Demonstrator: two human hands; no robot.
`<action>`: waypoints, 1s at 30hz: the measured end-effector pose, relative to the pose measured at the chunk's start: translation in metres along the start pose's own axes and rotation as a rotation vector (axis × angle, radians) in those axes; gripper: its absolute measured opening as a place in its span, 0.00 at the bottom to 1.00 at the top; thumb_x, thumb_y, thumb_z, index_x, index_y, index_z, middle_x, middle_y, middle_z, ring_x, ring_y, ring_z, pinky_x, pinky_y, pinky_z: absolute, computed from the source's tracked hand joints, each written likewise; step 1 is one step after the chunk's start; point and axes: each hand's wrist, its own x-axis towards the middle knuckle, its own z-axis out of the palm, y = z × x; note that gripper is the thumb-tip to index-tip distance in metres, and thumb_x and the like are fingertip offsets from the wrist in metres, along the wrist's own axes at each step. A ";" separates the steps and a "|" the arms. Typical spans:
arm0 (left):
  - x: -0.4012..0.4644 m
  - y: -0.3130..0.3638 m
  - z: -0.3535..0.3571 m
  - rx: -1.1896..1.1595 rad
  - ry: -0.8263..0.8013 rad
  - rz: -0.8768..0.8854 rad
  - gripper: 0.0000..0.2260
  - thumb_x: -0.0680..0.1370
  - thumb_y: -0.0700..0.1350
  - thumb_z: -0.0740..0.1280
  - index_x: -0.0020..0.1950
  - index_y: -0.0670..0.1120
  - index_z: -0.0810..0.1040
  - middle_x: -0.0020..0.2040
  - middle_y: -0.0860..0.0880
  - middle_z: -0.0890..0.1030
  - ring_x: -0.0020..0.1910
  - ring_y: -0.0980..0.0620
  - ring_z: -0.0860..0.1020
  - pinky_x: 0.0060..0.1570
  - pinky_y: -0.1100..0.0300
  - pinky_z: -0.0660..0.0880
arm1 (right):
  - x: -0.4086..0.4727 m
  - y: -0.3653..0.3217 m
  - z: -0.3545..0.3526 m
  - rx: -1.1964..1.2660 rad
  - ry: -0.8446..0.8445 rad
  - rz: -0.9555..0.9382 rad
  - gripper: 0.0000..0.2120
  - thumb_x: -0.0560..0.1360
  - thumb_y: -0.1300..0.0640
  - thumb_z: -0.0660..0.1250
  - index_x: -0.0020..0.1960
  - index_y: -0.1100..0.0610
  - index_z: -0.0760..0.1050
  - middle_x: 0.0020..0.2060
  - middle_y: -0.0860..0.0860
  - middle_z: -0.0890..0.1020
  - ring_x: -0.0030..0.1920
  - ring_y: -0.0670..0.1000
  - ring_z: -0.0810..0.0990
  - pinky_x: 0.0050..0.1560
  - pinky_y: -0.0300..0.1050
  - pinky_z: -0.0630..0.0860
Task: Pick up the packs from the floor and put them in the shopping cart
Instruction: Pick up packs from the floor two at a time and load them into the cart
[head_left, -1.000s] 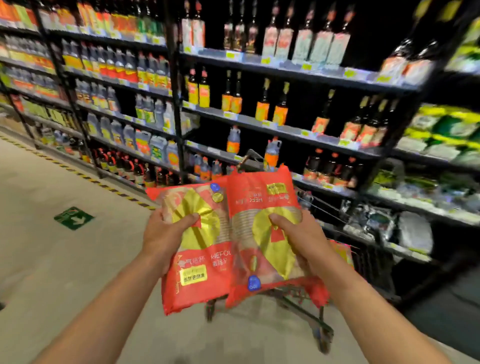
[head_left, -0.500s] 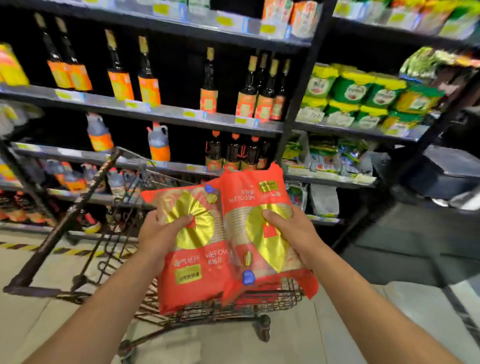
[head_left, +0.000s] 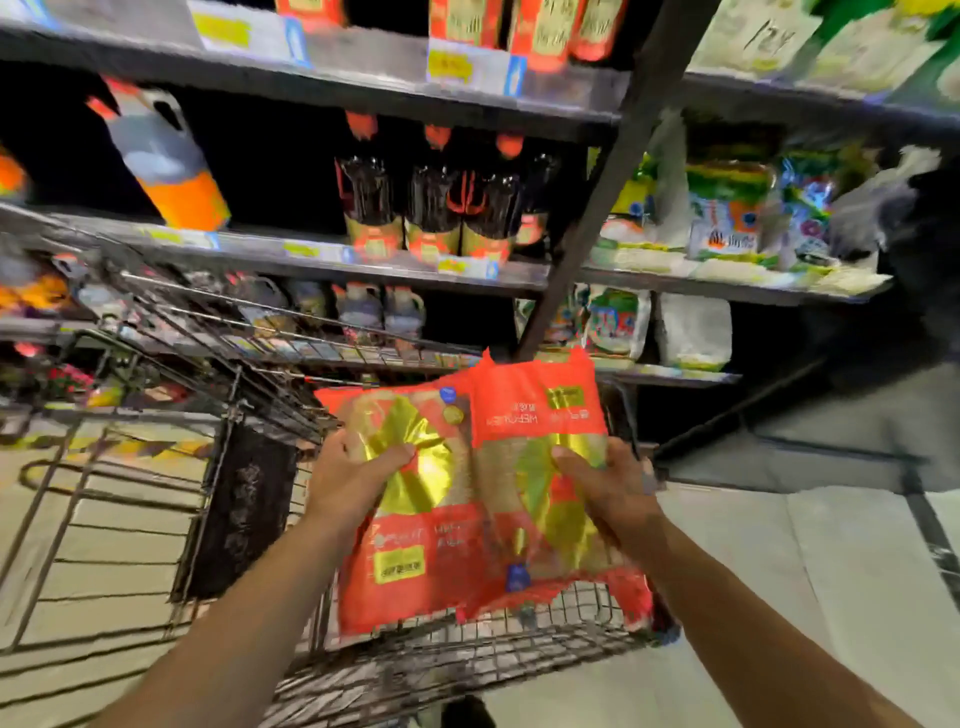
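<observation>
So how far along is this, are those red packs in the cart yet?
Picking up looks done: the left hand holds one red pack and the right hand holds the other red pack. Both hang above the shopping cart. Left: lowering them in and letting go.

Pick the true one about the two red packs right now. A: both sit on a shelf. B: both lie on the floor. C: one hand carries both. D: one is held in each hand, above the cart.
D: the left hand grips the left pack and the right hand grips the right pack, over the shopping cart.
</observation>
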 end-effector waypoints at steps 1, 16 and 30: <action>0.011 -0.012 0.008 0.013 0.013 -0.023 0.33 0.55 0.62 0.79 0.55 0.49 0.77 0.52 0.44 0.84 0.52 0.42 0.83 0.53 0.42 0.80 | 0.017 0.018 0.004 0.025 -0.023 0.030 0.27 0.62 0.43 0.83 0.52 0.59 0.84 0.45 0.54 0.90 0.43 0.53 0.88 0.51 0.56 0.85; 0.085 -0.104 0.062 0.184 -0.006 -0.215 0.47 0.52 0.67 0.73 0.69 0.49 0.74 0.58 0.46 0.84 0.57 0.43 0.82 0.57 0.50 0.77 | 0.095 0.146 0.029 -0.234 0.104 0.345 0.25 0.61 0.37 0.81 0.51 0.46 0.78 0.42 0.51 0.88 0.39 0.55 0.86 0.46 0.61 0.84; 0.048 -0.055 0.052 0.587 0.044 0.082 0.35 0.74 0.51 0.73 0.78 0.48 0.62 0.77 0.42 0.62 0.75 0.41 0.64 0.74 0.50 0.63 | 0.071 0.059 0.029 -0.750 -0.001 -0.044 0.31 0.73 0.50 0.73 0.73 0.51 0.68 0.62 0.49 0.69 0.62 0.52 0.66 0.66 0.57 0.71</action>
